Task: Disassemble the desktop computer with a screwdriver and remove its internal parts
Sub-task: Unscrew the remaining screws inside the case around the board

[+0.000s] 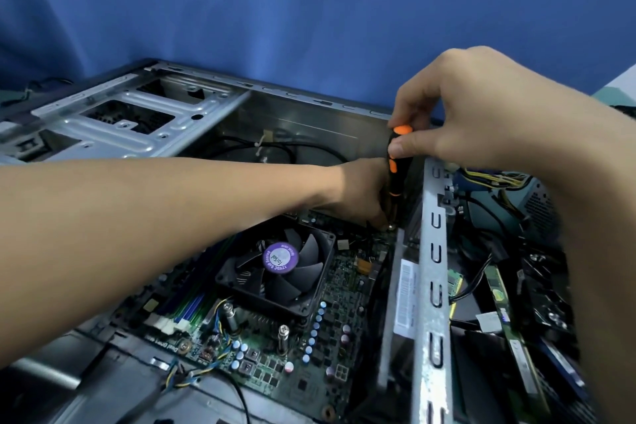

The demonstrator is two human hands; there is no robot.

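Two hands (pixel 365 190) (pixel 457 113) hold the screwdriver (pixel 400 176) upright, tip down

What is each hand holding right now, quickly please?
Left hand: closed, pinching the screwdriver low at its shaft.
Right hand: closed on the screwdriver's handle top.

A: Where can the case (pixel 309 103) be entered?
B: From above, over the near motherboard (pixel 320 348); only the cooler fan (pixel 278 265) is raised there.
A: And the far corner?
B: It is taken up by the screwdriver (pixel 397 175) and a left forearm (pixel 155 217) laid across (low over the board). The right side is walled off by a slotted metal rail (pixel 435 268); the left is roofed by the drive cage (pixel 120 124).
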